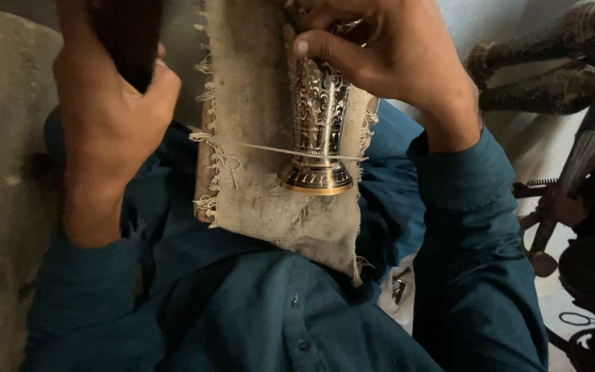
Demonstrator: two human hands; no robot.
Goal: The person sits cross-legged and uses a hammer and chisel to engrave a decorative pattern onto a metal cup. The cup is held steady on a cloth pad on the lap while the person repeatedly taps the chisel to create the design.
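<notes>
The engraved metal vase [318, 131] lies on the frayed burlap cloth [256, 200] over my lap, its long axis running twelve to six, the brass-rimmed foot pointing at six toward me. My right hand [394, 62] sits at twelve o'clock of it, fingers [325, 52] curled tight around the upper body, thumb pressing the side. Off at nine o'clock, my left hand [108, 117] is closed around a dark tool handle [129, 41], held upright. A loose thread crosses the vase near its foot.
</notes>
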